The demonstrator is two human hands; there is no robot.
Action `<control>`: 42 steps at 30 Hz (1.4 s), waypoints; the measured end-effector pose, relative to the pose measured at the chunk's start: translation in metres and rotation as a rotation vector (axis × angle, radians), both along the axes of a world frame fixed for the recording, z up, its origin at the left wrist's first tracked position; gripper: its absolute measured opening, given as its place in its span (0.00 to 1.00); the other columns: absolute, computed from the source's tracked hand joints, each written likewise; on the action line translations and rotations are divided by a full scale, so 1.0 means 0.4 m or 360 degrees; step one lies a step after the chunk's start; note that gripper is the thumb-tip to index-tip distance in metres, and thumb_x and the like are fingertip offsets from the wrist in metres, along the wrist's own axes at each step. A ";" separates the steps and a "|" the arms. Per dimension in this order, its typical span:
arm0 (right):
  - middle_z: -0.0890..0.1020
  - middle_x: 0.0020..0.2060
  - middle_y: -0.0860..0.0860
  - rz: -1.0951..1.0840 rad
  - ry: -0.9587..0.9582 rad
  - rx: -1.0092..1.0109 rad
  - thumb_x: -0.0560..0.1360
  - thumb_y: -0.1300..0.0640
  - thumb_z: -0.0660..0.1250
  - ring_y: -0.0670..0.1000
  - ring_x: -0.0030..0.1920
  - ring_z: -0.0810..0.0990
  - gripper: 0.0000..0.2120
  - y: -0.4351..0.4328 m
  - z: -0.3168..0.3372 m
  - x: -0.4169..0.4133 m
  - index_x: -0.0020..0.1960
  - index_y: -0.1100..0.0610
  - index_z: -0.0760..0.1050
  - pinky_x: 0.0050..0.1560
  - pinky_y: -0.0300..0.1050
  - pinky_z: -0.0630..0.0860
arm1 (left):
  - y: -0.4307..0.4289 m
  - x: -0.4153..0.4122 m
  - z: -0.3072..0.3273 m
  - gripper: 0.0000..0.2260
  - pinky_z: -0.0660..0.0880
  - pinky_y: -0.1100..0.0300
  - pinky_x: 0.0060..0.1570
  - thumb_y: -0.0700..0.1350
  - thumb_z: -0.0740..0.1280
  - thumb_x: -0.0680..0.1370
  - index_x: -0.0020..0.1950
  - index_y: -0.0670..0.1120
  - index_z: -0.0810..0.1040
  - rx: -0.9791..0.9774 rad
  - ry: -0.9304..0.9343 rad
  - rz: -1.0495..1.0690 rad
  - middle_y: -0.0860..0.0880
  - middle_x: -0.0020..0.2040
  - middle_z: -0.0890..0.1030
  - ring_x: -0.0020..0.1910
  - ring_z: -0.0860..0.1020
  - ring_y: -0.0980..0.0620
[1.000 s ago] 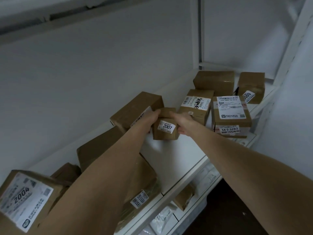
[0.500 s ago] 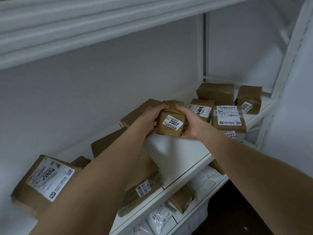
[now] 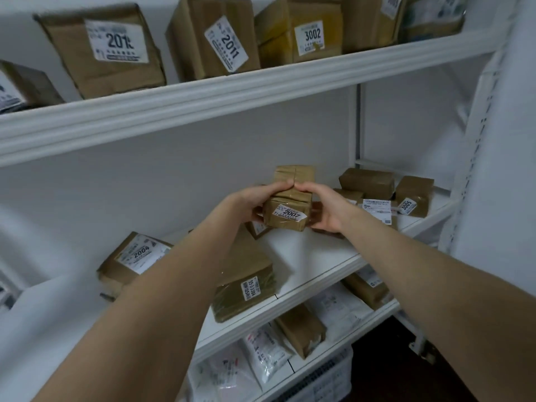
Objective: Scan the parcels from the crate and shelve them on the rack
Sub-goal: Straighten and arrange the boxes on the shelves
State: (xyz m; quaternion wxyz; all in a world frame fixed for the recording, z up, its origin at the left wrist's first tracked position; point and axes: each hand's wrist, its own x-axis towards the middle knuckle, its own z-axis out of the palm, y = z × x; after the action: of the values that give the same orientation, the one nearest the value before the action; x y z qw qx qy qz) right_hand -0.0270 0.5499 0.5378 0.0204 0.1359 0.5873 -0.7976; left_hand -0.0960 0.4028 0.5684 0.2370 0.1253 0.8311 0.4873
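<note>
Both hands clamp parcel 2007 (image 3: 287,216) between them: left hand (image 3: 249,203) on its left face, right hand (image 3: 327,209) on its right, thumbs meeting on top. Parcel looks lifted clear of middle shelf (image 3: 307,256), label toward camera. Near-cubic, no clear long axis. Bare shelf lies directly below; both hands equally near.

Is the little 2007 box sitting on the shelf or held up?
Held up. The left hand and right hand grip the 2007 box, thumbs on top, fingers curled under its bottom edge.
</note>
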 end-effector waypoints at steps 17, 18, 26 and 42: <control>0.82 0.47 0.58 0.0324 0.0188 0.0034 0.73 0.46 0.70 0.57 0.48 0.81 0.16 -0.195 0.161 0.147 0.53 0.56 0.75 0.54 0.52 0.78 | -0.271 0.195 0.194 0.37 0.78 0.45 0.57 0.66 0.70 0.65 0.65 0.44 0.72 -0.0060 0.0048 0.0051 0.41 0.59 0.78 0.56 0.80 0.41; 0.82 0.48 0.58 0.0346 0.0203 0.0041 0.73 0.46 0.69 0.57 0.49 0.81 0.17 -0.209 0.170 0.151 0.54 0.56 0.75 0.53 0.52 0.78 | -0.289 0.202 0.205 0.38 0.78 0.45 0.56 0.66 0.70 0.64 0.66 0.44 0.72 -0.0064 0.0075 0.0030 0.41 0.59 0.78 0.56 0.80 0.41; 0.82 0.50 0.58 0.0454 0.0338 0.0212 0.72 0.46 0.68 0.56 0.49 0.80 0.22 -0.349 0.264 0.178 0.60 0.58 0.74 0.45 0.47 0.76 | -0.464 0.274 0.317 0.47 0.81 0.48 0.47 0.65 0.80 0.46 0.59 0.46 0.73 -0.0098 0.0120 -0.0178 0.40 0.58 0.78 0.54 0.80 0.42; 0.83 0.52 0.53 0.0247 0.0949 0.0161 0.73 0.39 0.69 0.54 0.55 0.80 0.23 -0.684 0.592 0.255 0.61 0.53 0.77 0.61 0.52 0.75 | -0.792 0.442 0.654 0.33 0.80 0.49 0.51 0.64 0.72 0.68 0.62 0.43 0.74 0.0112 0.0587 0.0306 0.41 0.53 0.83 0.51 0.83 0.43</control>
State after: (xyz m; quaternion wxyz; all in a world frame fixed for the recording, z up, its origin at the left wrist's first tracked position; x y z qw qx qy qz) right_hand 0.0751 0.2764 0.7745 -0.0987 -0.1486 0.6150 -0.7681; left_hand 0.0807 0.0859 0.8300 0.0288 0.1408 0.8510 0.5051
